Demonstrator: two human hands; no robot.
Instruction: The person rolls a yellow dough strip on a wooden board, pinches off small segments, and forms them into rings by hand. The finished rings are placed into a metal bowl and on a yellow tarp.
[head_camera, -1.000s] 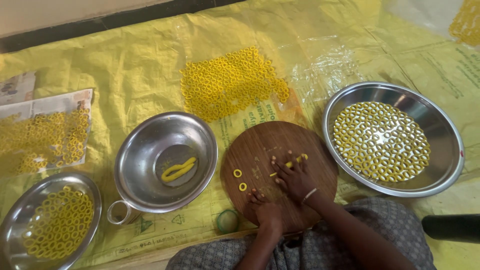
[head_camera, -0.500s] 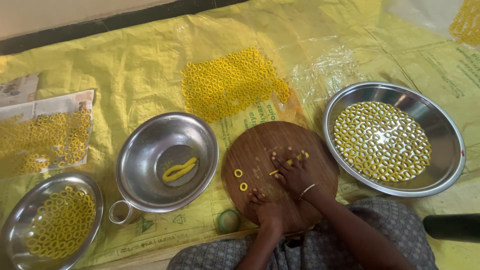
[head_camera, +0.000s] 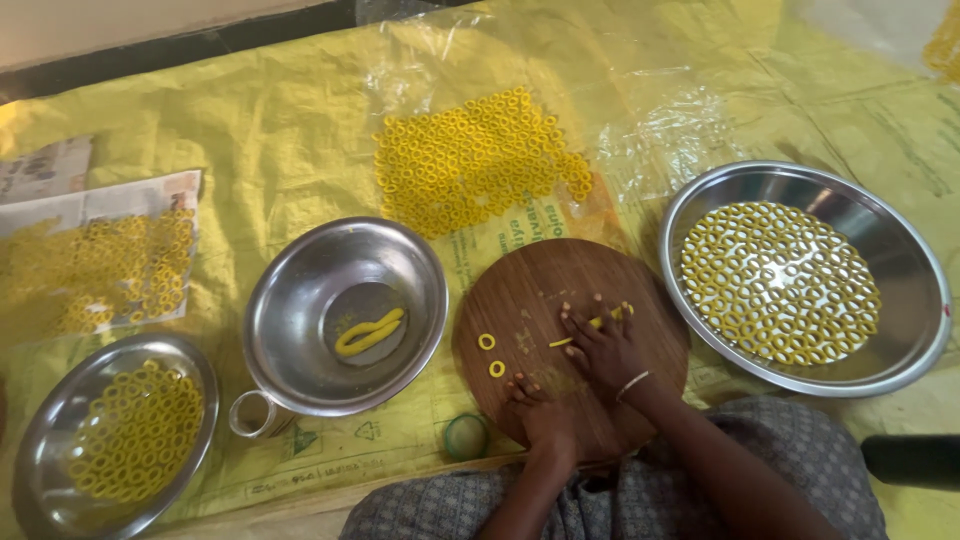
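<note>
A round wooden board (head_camera: 545, 285) lies on the yellow sheet in front of me. My right hand (head_camera: 603, 347), a thin bangle at its wrist, lies flat with fingers apart over a thin yellow dough strip (head_camera: 620, 312) whose ends stick out on both sides. My left hand (head_camera: 541, 417) rests on the board's near edge and holds nothing. Two small yellow dough rings (head_camera: 487, 342) sit on the board to the left of my hands.
A steel bowl (head_camera: 300, 290) with a dough roll (head_camera: 369, 331) stands left of the board. A wide steel pan (head_camera: 905, 270) of rings is at the right, a smaller pan (head_camera: 40, 430) at the near left. Loose rings (head_camera: 470, 160) lie on the sheet and on paper (head_camera: 110, 265).
My right hand has flattened over the dough, and the small bits under its fingers now show as one thin strip. My left hand has barely moved.
</note>
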